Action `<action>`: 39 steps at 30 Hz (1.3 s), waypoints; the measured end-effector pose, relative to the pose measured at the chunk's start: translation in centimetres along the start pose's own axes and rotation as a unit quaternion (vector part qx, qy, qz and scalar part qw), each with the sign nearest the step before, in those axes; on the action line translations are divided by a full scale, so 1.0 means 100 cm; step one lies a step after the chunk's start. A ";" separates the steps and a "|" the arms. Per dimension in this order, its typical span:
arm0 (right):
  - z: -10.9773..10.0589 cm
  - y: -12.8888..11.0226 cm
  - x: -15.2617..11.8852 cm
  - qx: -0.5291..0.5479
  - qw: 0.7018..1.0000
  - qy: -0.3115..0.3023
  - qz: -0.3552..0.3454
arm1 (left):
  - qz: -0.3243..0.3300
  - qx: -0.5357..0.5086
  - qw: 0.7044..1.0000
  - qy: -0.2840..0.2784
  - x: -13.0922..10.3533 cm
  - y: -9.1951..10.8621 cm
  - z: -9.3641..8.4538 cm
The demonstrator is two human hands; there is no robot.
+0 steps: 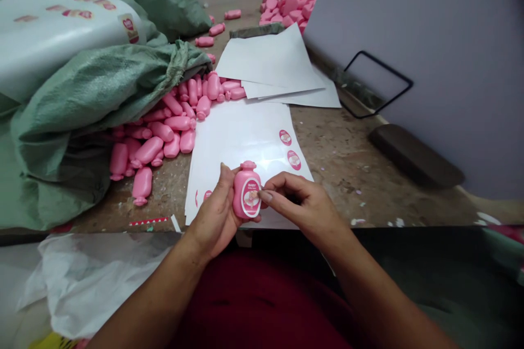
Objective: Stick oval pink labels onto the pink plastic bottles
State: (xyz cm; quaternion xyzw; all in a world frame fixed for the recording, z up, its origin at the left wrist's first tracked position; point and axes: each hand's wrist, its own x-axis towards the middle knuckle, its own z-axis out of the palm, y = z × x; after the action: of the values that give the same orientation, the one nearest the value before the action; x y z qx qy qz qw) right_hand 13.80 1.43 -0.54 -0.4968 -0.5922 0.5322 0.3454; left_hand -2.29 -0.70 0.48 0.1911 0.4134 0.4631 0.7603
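A small pink bottle (240, 202) with an oval label reading "BABY" stands upright in my left hand (216, 212), whose fingers wrap round its side and back. My right hand (305, 204) touches the label's right edge with thumb and bent forefinger; whether anything is pinched there is too small to tell. Under both hands lies a white sticker sheet (237, 131) with round pink stickers down its right side. Left of it, many pink bottles (149, 150) spill from the mouth of a green sack (82, 87).
White sheets (266, 60) overlap behind the sticker sheet. A heap of pink pieces (290, 2) lies at the back. On the right are a grey panel with a black wire frame (379, 54) and a dark oblong block (415, 155). Another printed sheet (36, 43) rests on the sacks.
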 end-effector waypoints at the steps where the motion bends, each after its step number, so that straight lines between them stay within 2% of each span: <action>1: 0.000 0.000 0.000 -0.001 1.000 0.003 -0.002 | 0.002 0.000 1.000 0.004 0.000 -0.001 0.000; 13: 0.001 0.003 0.000 -0.005 1.000 0.002 0.003 | 0.008 0.002 1.000 0.026 0.000 -0.003 0.002; 22: 0.001 0.005 0.001 -0.010 1.000 0.002 0.003 | 0.012 -0.002 1.000 0.020 0.000 -0.006 0.001; 26: 0.001 0.005 0.000 -0.033 0.999 -0.001 -0.006 | 0.030 0.033 0.999 0.030 -0.002 -0.007 0.003; 28: -0.002 0.005 -0.002 -0.086 0.996 0.013 -0.022 | 0.036 0.056 0.997 0.043 -0.003 -0.006 0.004; 32: -0.009 0.004 -0.005 -0.186 0.974 0.116 -0.058 | 0.037 0.067 0.996 0.040 -0.005 -0.005 0.003; 34: -0.008 0.003 -0.004 -0.161 0.976 0.130 -0.065 | 0.032 0.076 0.996 0.023 -0.006 -0.004 0.003; 39: 0.003 0.000 0.008 -0.045 0.996 0.062 -0.051 | -0.020 0.095 0.995 -0.030 -0.010 -0.004 -0.001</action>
State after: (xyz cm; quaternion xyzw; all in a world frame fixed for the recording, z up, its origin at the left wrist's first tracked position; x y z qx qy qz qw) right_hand 13.26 2.13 -0.69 -0.5126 -0.6176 0.4552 0.3856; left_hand -2.35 -1.74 0.62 0.2676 0.4364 0.4008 0.7598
